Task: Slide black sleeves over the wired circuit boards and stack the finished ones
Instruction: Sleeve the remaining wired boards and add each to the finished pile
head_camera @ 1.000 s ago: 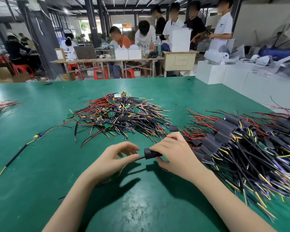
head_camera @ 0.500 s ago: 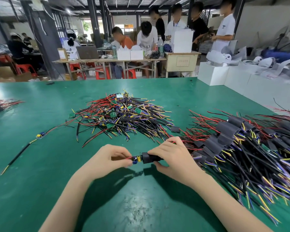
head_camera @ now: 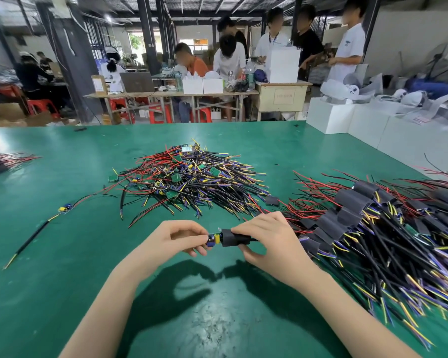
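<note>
My left hand (head_camera: 176, 240) pinches the board (head_camera: 214, 239), light and fragile, by its edges; my right hand (head_camera: 265, 240) grips the soft sleeve (head_camera: 232, 238) at its mouth, above the table (head_camera: 62, 280)

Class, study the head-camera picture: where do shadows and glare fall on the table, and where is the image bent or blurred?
Head view: the hands cast dark shadows on the green table just below them; pale glare sits near the bottom edge; wide-angle distortion bows the far table edge and tilts the pillars; the background people's faces are blurred.
</note>
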Motion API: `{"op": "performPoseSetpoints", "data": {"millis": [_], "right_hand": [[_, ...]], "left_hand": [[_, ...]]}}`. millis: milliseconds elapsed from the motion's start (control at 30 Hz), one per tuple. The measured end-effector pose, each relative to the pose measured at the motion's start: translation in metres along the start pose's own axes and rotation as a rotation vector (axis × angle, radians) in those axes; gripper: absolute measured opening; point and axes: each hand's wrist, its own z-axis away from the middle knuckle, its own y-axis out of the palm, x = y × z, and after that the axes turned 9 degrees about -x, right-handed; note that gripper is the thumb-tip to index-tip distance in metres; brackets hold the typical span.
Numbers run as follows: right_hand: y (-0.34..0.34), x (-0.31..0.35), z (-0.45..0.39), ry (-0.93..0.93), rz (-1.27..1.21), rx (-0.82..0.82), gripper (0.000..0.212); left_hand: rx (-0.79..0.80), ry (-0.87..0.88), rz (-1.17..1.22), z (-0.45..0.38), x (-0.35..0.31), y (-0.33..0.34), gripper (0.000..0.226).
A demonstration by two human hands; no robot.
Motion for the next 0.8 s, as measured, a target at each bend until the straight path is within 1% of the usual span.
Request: {"op": "performPoseSetpoints", "data": {"millis": [67,167,300,367,467,500,567,600,667,733,800], "right_hand": [[0.001,0.001,-0.001,-0.012,0.020,-0.009,0.024],[0.001,0.000,0.000,-0.039,0.019,-0.007,0.025],[-0.002,-0.003,0.001,-0.085,-0.008,-0.005,0.030],[-0.002,-0.003,0.002,-0.107,-0.014,-0.012,0.028],[-0.001,-0.004,0.002,-0.121,0.003,-0.019,0.025],[-0.001,-0.004,0.002,-0.117,0.017,-0.020,0.025],[-0.001,-0.005,0.002,-0.101,0.039,-0.025,0.024],[-0.001,-0.005,0.002,-0.096,0.043,-0.028,0.024],[-0.001,-0.005,0.003,-0.094,0.036,-0.027,0.025],[-0.001,-0.006,0.003,-0.097,0.025,-0.021,0.027],[-0.001,-0.005,0.003,-0.099,0.020,-0.020,0.028]], "left_hand": [[-0.024,-0.022,-0.017,0.000,0.000,0.005,0.005],[-0.014,-0.005,-0.032,0.000,0.002,0.012,0.007],[-0.014,-0.074,0.154,-0.001,0.003,0.015,0.015],[0.003,-0.126,0.243,-0.001,0.003,0.015,0.018],[0.020,-0.165,0.324,-0.001,0.004,0.015,0.015],[0.019,-0.152,0.293,-0.001,0.005,0.014,0.011],[0.022,-0.108,0.145,-0.001,0.006,0.015,0.003],[0.022,-0.091,0.098,-0.001,0.006,0.015,0.005],[-0.005,-0.106,0.128,-0.002,0.006,0.016,0.004],[-0.023,-0.126,0.216,-0.002,0.006,0.016,0.011],[-0.012,-0.122,0.245,-0.002,0.005,0.014,0.015]]}}
